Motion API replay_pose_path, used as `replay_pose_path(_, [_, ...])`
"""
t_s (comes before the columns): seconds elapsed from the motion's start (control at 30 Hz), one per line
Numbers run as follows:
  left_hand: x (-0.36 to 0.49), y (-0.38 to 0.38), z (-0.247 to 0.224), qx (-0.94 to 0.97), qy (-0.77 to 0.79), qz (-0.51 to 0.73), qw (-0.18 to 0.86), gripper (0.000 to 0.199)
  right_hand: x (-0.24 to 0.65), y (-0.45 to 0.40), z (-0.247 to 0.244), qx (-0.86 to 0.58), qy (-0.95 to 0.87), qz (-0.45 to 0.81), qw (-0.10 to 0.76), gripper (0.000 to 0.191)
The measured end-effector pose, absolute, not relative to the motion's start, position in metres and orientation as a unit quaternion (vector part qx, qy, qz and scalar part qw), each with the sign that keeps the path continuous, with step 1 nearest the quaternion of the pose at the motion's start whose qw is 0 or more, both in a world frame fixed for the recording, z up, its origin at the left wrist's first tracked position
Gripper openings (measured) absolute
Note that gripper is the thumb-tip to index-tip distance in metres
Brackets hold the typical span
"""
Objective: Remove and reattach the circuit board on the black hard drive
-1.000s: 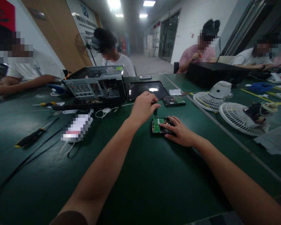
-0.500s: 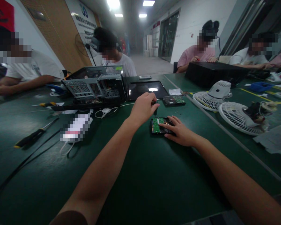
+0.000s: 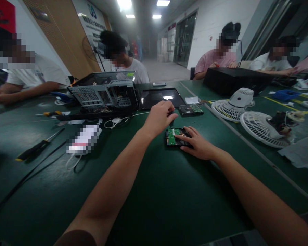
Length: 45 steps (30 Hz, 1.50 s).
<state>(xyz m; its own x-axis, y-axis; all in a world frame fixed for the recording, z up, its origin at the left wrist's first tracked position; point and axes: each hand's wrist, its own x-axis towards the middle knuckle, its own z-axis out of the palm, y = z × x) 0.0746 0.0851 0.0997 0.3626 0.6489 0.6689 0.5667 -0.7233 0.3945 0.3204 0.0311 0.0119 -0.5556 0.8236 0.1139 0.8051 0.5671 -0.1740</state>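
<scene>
L hand (image 3: 159, 118): thumb + fingers pinched round the dark grip of a tool (image 3: 171, 121), prob. a small screwdriver. It's above the far-left corner of the drive (image 3: 172, 137), wrist high, prob. so the shaft can point straight down; can't tell if the tip touches.

R hand (image 3: 199, 146): fingers spread, palm down, resting on the drive's right half, one finger out over the green board. Prob. there to stop it sliding or turning, w/ the left half left free for the tool.

Drive lies flat, board side up, on the green table (image 3: 154, 194), btwn near & far edges, both arms reaching in from the near edge. Board-up prob. b/c that's the face being worked on.

2nd drive (image 3: 191, 109) sits just beyond, toward the far edge, also flat; looks parked out of the way yet w/in reach. Specks (image 3: 193, 122) btwn the two, too small to ID. Screen (image 3: 162, 97) lies flat nr the far edge, open PC case (image 3: 104, 97) to its left, prob. pushed back for elbow room.

Toward the left edge: big driver (image 3: 36, 150), handle pointing nearer the near edge, prob. handy for a quick grab; phone (image 3: 84, 139) beside it, blurred.
</scene>
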Motion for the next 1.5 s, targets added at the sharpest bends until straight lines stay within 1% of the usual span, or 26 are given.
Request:
replay_pose_path(0.2, [0.0752,0.0862,0.0991,0.820,0.384,0.422,0.041,0.014,0.3215,0.0320,0.0097,-0.460,-0.881,0.055,0.097,0.061])
replay_pose_path(0.4, [0.0759,0.0853,0.0991,0.819,0.388,0.420,0.046,0.021,0.3199,0.0313,0.0128,-0.459,-0.881,0.056,0.097,0.062])
replay_pose_path(0.5, [0.0754,0.0846,0.0999,0.819,0.397,0.413,0.043,0.018,0.3192,0.0307,0.0148,-0.462,-0.880,0.057,0.093,0.061])
replay_pose_path(0.63, [0.0735,0.0847,0.1006,0.818,0.405,0.406,0.048,0.008,0.3186,0.0297,0.0166,-0.468,-0.878,0.059,0.082,0.061])
replay_pose_path(0.9, [0.0717,0.0815,0.1021,0.814,0.417,0.396,0.088,0.013,0.3195,0.0291,0.0164,-0.464,-0.880,0.057,0.082,0.063])
replay_pose_path(1.0, [0.0725,0.0802,0.1016,0.808,0.414,0.408,0.095,0.022,0.3197,0.0293,0.0158,-0.463,-0.881,0.058,0.083,0.063])
replay_pose_path(1.07, [0.0727,0.0799,0.1018,0.808,0.418,0.406,0.088,0.025,0.3195,0.0296,0.0154,-0.463,-0.880,0.059,0.082,0.063])
replay_pose_path(1.23, [0.0731,0.0809,0.1028,0.822,0.420,0.380,0.057,0.015,0.3194,0.0297,0.0143,-0.468,-0.878,0.058,0.084,0.063])
replay_pose_path(1.5, [0.0774,0.0790,0.1023,0.823,0.416,0.384,0.040,0.015,0.3189,0.0287,0.0163,-0.466,-0.878,0.061,0.088,0.061])
